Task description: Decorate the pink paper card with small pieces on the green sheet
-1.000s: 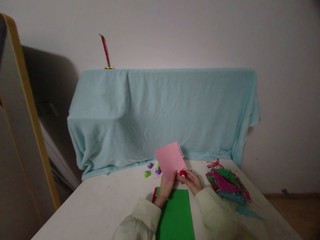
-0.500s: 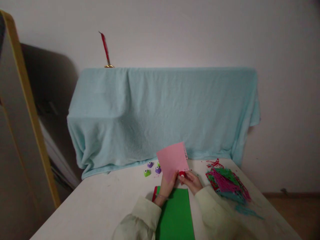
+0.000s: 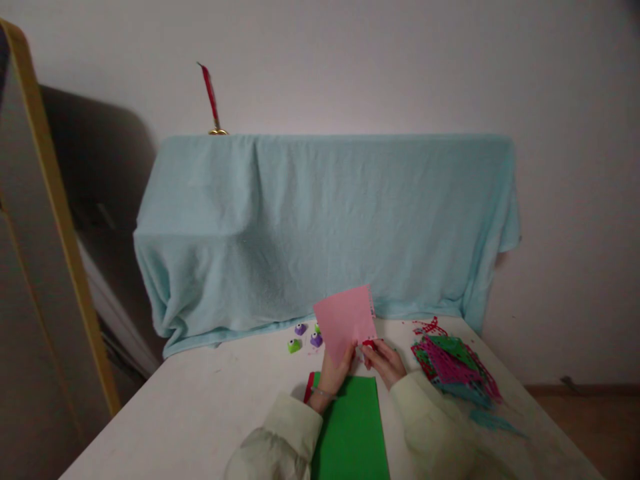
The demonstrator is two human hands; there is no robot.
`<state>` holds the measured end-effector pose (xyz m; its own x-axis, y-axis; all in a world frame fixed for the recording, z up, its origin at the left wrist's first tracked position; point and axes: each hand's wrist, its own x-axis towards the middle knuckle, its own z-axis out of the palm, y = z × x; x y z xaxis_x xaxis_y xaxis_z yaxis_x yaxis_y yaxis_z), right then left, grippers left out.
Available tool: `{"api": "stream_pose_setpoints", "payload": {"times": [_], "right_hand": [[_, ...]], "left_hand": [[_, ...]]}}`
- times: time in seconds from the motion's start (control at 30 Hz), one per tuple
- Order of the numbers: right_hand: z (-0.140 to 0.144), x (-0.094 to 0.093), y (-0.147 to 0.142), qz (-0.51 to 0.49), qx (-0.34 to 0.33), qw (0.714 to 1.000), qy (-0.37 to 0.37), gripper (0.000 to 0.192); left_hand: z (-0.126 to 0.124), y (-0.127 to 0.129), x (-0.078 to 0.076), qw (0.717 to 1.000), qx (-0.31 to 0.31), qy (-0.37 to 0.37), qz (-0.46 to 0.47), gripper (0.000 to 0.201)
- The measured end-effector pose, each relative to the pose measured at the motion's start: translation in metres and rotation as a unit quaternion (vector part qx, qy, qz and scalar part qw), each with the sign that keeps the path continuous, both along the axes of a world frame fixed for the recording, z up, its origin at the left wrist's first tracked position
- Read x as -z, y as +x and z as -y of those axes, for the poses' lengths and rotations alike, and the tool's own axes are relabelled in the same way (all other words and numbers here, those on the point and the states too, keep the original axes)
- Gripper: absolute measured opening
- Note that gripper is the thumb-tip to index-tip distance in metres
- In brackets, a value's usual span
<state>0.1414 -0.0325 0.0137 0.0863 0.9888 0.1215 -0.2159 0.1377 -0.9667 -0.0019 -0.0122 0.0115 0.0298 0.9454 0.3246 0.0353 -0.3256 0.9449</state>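
Currently, left hand (image 3: 334, 371) is pinching the pink paper sheet (image 3: 345, 321) upright above the counter (image 3: 200, 413); right hand (image 3: 384, 361) is gripping the red punch (image 3: 369, 344) on its right edge, likely mid-punching; the next punch requires realignment.

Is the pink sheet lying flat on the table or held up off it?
Held up. The left hand pinches the pink sheet at its lower corner, so it stands tilted above the table.

Pink paper (image 3: 345, 321) between both hands
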Motion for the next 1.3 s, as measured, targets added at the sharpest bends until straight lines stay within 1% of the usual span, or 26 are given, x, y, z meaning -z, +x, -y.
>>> {"api": "stream_pose_setpoints", "payload": {"times": [0.1,0.23,0.4,0.5,0.67,0.93,1.03,1.13,1.3], "right_hand": [[-0.001,0.001,0.000,-0.016,-0.010,1.000,0.000,0.036],[0.000,0.000,0.001,-0.030,-0.005,1.000,0.005,0.035],[0.000,0.000,0.000,-0.070,0.001,0.998,-0.005,0.036],[-0.002,0.003,-0.002,-0.081,0.014,0.997,-0.008,0.038],[-0.005,0.010,-0.001,-0.068,0.014,0.998,-0.004,0.035],[-0.006,0.012,0.002,-0.028,0.035,0.999,-0.009,0.041],[-0.005,0.012,0.002,-0.016,0.042,0.999,-0.014,0.044],[-0.004,0.010,0.002,0.002,0.043,0.999,-0.009,0.044],[-0.001,0.004,0.000,0.041,0.049,0.998,-0.001,0.044]], "left_hand": [[0.000,0.001,0.002,1.000,0.003,-0.019,0.014,0.039],[0.001,0.001,0.004,0.999,-0.001,-0.033,0.026,0.043],[0.003,0.002,-0.001,0.998,0.017,-0.046,0.034,0.043],[0.006,0.002,-0.005,0.998,0.033,-0.037,0.032,0.043],[0.009,0.002,-0.009,0.999,0.045,-0.014,-0.004,0.042],[0.007,0.000,-0.010,0.998,0.057,-0.004,-0.041,0.040],[0.006,0.000,-0.009,0.997,0.067,0.006,-0.049,0.038],[0.006,0.000,-0.008,0.997,0.060,0.013,-0.050,0.038],[0.005,-0.001,-0.008,0.996,0.070,0.015,-0.054,0.038]]}}
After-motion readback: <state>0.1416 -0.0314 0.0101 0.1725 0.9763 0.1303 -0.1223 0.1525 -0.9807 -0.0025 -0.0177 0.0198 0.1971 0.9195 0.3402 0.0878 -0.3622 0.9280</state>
